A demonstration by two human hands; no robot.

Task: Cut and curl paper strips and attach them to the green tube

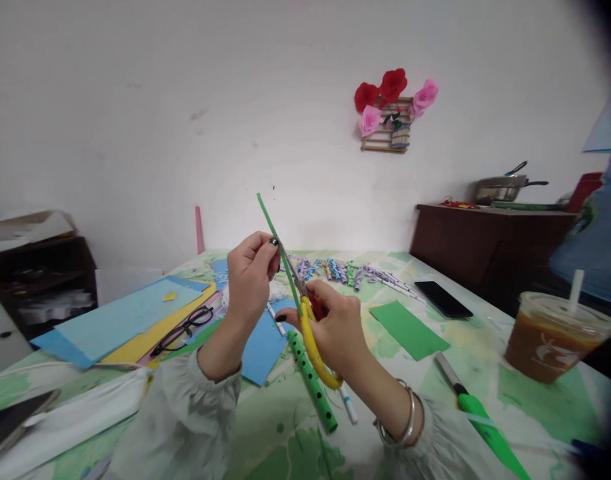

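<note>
At the fingertips of the left hand (253,270): one narrow green paper strip (268,217), pinched, upper end standing free above that hand, lower part running down toward the right hand (333,323). Within the right hand: scissors (313,350), one pair, yellow-handled, gripped, blades pointing up to the left fingertips and lying alongside the strip; whether the blades are parted, cannot tell. Directly below the hands, on the desk (418,380): one green tube (313,383), black-spotted; one white marker (349,405), just beside the tube; one blue sheet (263,353), between the forearms. Left of the left hand: black-framed glasses (187,329); one light blue sheet (130,313), farther off. Beyond both hands: curled paper pieces (335,270), several colours. Right of the right hand: one green sheet (409,328), flat; one dark phone (443,300), farther off; one green-handled knife (485,427); one lidded cup (545,343) with straw (576,288), outermost.
</note>
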